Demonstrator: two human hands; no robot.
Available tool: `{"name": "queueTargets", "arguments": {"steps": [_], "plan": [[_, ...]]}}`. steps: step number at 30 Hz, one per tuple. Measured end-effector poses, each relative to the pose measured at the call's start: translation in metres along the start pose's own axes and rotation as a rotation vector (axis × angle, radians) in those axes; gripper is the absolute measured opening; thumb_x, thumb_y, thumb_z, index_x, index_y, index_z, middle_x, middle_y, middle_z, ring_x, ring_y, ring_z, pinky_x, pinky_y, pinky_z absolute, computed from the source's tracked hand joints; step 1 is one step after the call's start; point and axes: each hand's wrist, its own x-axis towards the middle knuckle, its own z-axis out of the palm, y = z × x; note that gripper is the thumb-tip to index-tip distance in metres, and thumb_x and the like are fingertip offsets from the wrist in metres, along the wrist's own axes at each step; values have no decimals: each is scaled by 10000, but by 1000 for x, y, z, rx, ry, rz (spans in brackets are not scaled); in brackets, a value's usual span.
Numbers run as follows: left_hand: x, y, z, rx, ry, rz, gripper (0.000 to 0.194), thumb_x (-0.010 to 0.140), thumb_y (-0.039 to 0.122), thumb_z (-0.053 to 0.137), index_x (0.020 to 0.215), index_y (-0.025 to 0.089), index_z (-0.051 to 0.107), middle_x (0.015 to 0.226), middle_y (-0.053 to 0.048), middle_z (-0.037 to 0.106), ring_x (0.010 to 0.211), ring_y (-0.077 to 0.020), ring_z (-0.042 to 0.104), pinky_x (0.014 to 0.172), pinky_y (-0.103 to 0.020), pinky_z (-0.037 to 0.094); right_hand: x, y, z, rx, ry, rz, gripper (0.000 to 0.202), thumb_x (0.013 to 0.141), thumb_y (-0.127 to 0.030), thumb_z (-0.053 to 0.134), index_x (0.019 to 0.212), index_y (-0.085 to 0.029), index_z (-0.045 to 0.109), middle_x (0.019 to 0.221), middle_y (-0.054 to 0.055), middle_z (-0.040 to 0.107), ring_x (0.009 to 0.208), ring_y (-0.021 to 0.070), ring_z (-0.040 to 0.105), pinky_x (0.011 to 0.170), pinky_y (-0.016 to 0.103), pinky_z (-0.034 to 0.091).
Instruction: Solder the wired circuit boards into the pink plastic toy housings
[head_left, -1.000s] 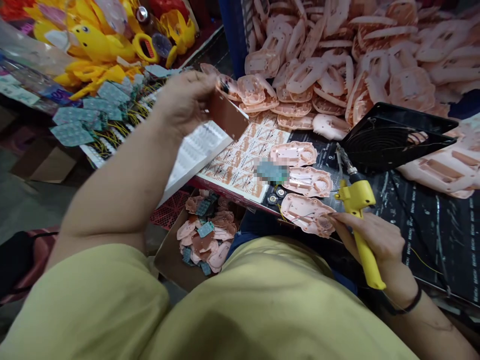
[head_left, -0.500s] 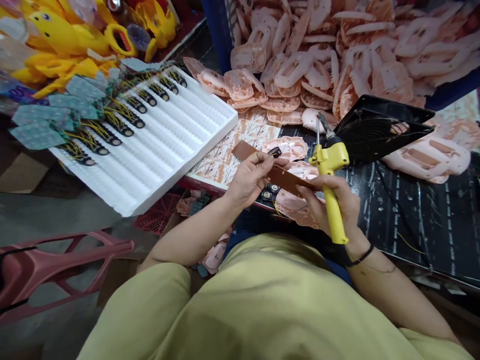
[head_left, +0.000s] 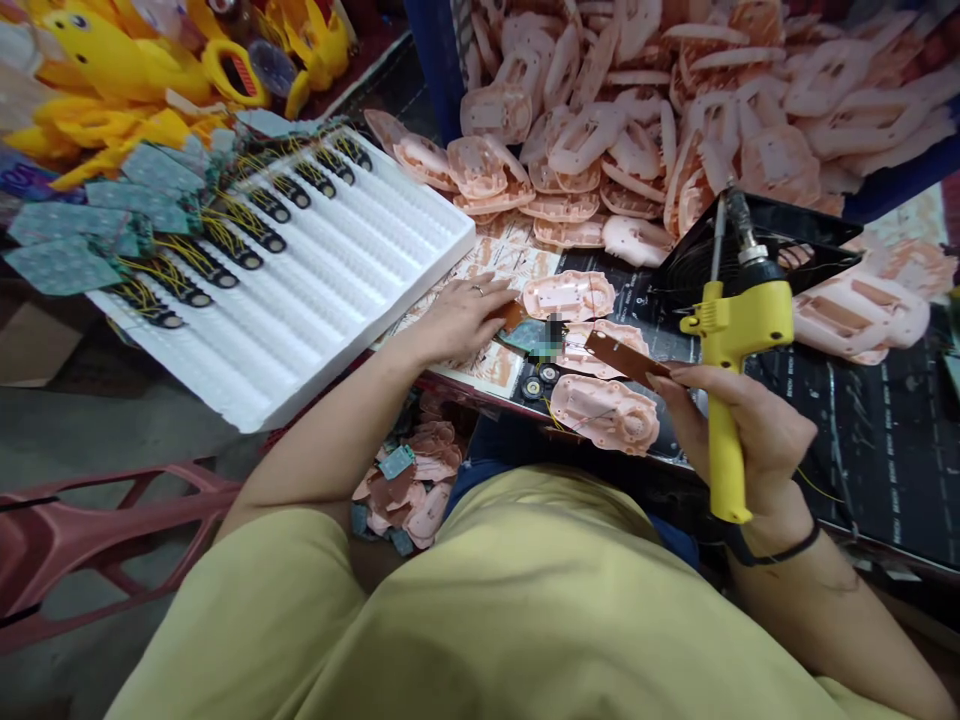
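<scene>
My right hand (head_left: 750, 440) grips a yellow soldering gun (head_left: 727, 400) whose metal tip points up and away from me. Its thumb and forefinger also pinch a thin brown board (head_left: 626, 358). On the table, my left hand (head_left: 469, 318) lies with its fingers stretched out, their tips at a small brown piece (head_left: 514, 316). Beside those fingertips is a green circuit board (head_left: 529, 338). Pink plastic shell halves (head_left: 606, 412) lie between my hands, and two small round black parts (head_left: 541, 380) sit by the table's front edge.
To the left, a white foam tray (head_left: 330, 300) carries black parts with yellow wires and green boards (head_left: 67, 265). A black fan (head_left: 795, 235) stands behind the soldering gun. Pink shells (head_left: 600, 140) are heaped at the back, yellow duck-shaped toy parts (head_left: 112, 60) at far left.
My left hand has left the brown board and moved left, down onto the table, its fingers now spread. My right hand has drawn right with the soldering gun and the board.
</scene>
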Motion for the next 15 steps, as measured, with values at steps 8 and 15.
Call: {"name": "queueTargets", "arguments": {"steps": [8, 15], "plan": [[5, -7, -4, 75, -24, -15, 422, 964, 371, 532, 1328, 184, 636, 1282, -139, 665, 1182, -286, 610, 1069, -423, 436, -10, 10, -25, -202, 22, 27, 302, 830, -152, 803, 1059, -232, 623, 723, -24, 727, 534, 117, 647, 563, 208, 512], [3, -13, -9, 55, 81, -69, 364, 897, 359, 614, 1213, 200, 701, 1144, -106, 694, 1038, -261, 638, 962, -396, 493, -27, 15, -40, -214, 4, 43, 369, 785, -159, 842, 1088, -232, 645, 741, -21, 732, 539, 121, 641, 554, 224, 502]]}}
